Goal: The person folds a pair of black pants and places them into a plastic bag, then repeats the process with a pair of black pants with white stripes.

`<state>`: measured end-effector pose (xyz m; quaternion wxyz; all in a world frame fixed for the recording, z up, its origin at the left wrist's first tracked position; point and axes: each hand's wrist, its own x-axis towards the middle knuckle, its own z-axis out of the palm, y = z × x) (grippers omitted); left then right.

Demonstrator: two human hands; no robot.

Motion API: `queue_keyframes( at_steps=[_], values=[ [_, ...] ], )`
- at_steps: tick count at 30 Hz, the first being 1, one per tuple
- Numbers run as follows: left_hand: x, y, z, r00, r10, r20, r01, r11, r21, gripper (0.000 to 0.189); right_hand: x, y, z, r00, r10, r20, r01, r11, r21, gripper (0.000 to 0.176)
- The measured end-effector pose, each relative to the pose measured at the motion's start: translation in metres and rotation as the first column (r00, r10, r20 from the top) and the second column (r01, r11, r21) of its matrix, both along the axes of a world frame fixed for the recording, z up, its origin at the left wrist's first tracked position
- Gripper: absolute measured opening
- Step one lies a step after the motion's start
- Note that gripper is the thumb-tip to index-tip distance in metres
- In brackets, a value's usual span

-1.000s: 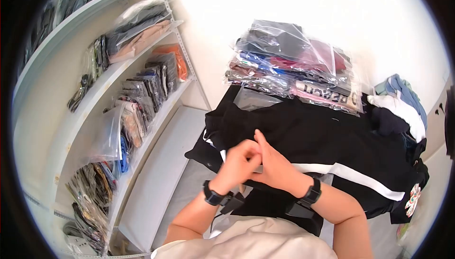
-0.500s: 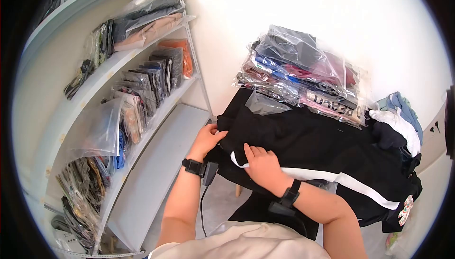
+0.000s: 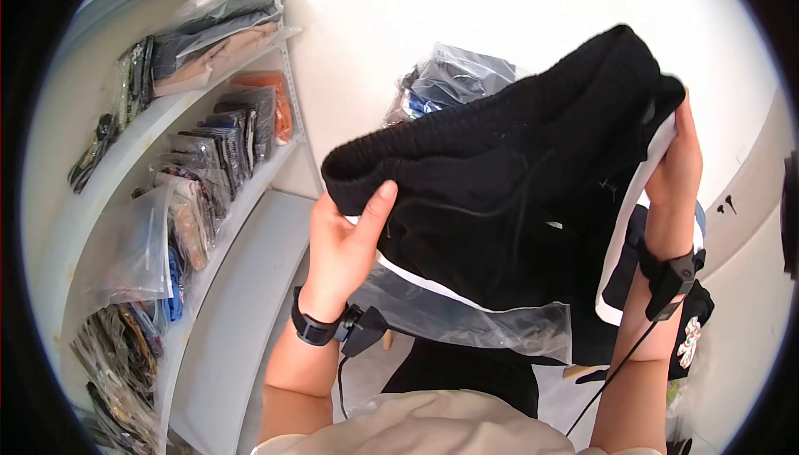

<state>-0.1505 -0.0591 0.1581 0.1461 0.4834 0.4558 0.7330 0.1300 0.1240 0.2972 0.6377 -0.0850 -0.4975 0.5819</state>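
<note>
Black pants (image 3: 499, 197) with an elastic waistband, a drawstring and white side stripes hang raised in front of me. My left hand (image 3: 343, 243) is closed on the left end of the waistband, thumb on the front. On the far right, my right hand (image 3: 676, 174) grips the other side beside a white stripe; part of its fingers is hidden behind the cloth. Below the pants lies a clear plastic bag (image 3: 533, 332), partly covered by them.
Shelves (image 3: 233, 305) on the left hold bagged folded clothes (image 3: 191, 213). Behind the pants, a stack of bagged garments (image 3: 462, 76) is mostly hidden. More dark clothing (image 3: 697, 305) lies at the right. A cable (image 3: 614, 372) runs from my right wrist.
The black pants have gone from lying flat to being held up by the waistband. My right hand has moved far right and up; my left has shifted slightly left.
</note>
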Motion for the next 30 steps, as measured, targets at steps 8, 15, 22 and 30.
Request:
queue_keyframes(
  at_steps=[8,15,22,30],
  values=[
    [-0.001,0.000,0.007,0.617,-0.460,0.638,0.437,0.875,0.208,0.035,-0.067,0.077,0.025,0.905,-0.366,0.215,0.329,0.925,0.192,0.047],
    [-0.041,-0.038,-0.079,0.857,0.126,0.499,-0.063,0.988,-0.140,0.037,-0.154,-0.095,-0.089,0.827,-0.038,0.561,-0.456,0.538,0.709,0.032],
    [-0.068,-0.087,-0.189,0.830,0.354,0.431,-0.039,0.807,-0.589,0.045,-0.079,-0.101,-0.250,0.303,-0.106,0.947,-0.813,0.490,0.315,0.045],
    [-0.082,-0.071,-0.196,0.857,0.495,0.141,-0.294,0.697,-0.654,0.070,-0.025,-0.135,-0.147,0.692,0.386,0.610,-0.710,0.517,0.478,0.039]
  ],
)
